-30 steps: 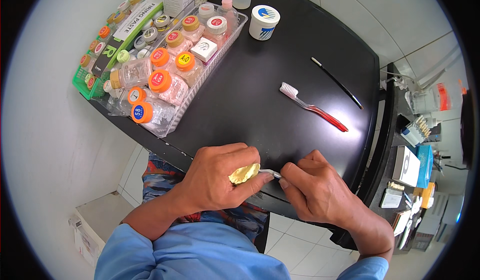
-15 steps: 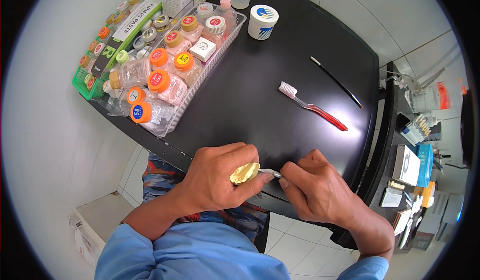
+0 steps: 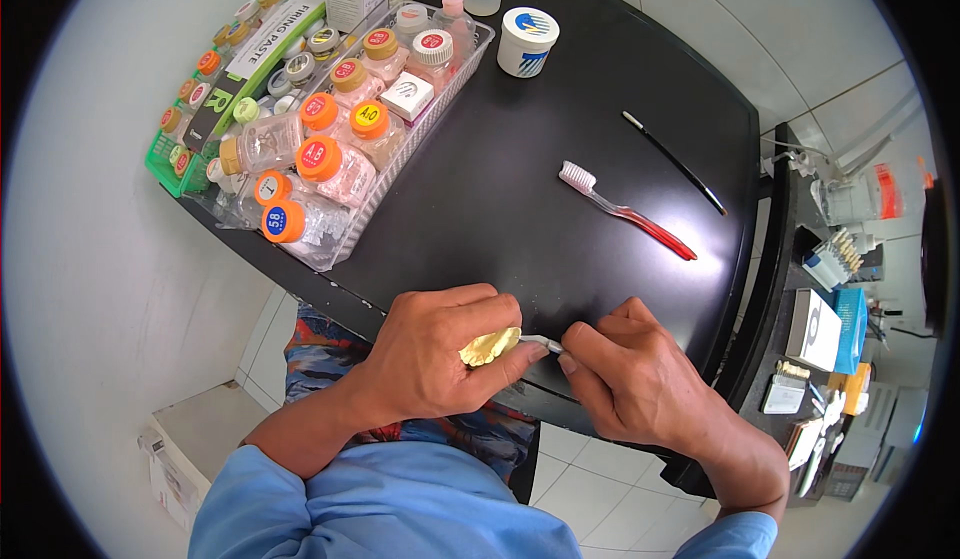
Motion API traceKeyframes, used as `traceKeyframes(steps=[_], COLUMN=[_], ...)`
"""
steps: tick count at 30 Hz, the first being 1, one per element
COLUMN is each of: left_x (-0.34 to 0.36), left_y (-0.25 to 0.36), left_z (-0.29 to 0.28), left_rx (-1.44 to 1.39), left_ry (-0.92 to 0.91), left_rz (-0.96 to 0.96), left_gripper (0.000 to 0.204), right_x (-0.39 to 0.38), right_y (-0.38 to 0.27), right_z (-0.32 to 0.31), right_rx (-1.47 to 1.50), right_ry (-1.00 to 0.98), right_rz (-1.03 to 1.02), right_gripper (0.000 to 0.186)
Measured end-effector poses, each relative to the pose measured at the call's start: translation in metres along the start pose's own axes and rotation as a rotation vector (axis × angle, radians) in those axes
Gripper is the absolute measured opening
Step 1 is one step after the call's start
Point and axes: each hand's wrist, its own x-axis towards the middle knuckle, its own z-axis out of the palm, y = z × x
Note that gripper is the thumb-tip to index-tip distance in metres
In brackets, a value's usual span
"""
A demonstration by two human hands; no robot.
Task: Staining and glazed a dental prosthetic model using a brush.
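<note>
Over the table's front edge, my left hand (image 3: 428, 351) is closed around a pale yellow plaster dental cast (image 3: 488, 347), with the thumb along its near side. My right hand (image 3: 645, 374) pinches a slim metal hand instrument (image 3: 549, 344) between thumb and fingers. The instrument's thin tip points left and reaches the cast's right side, close to my left thumb. Most of its handle is hidden in my right fist. Whether the tip presses into the plaster is too small to tell.
On the black table (image 3: 500, 209) lie a red-handled toothbrush (image 3: 625, 211) and a thin black brush (image 3: 675, 163). A clear basket (image 3: 385, 174) of orange-capped jars stands at the left, a white tub (image 3: 527, 44) behind. A side counter (image 3: 765, 344) holds boxes and tools.
</note>
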Motion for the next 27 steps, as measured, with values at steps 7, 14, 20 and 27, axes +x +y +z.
traceKeyframes(steps=[7,14,20,27], left_x=[0.0007,0.0006,0.0005,-0.0009], left_y=[0.0010,0.0006,0.0021,0.0021], left_z=[-0.0012,0.0009,0.0020,0.0029], left_rx=[0.011,0.012,-0.003,0.025], left_ry=[-0.021,-0.004,0.022,0.027], left_rz=[-0.022,-0.020,-0.011,-0.008], left_gripper=[0.024,0.029,0.028,0.027], right_x=[-0.0002,-0.0010,-0.0013,-0.0014], right_y=[-0.0007,0.0007,0.0002,-0.0016], right_z=[0.0006,-0.0002,-0.0009,0.0010], right_rx=[-0.019,0.009,0.002,-0.045], right_ry=[0.016,-0.016,-0.038,-0.008], right_rz=[0.002,0.013,0.014,0.008], right_gripper=[0.010,0.008,0.008,0.009])
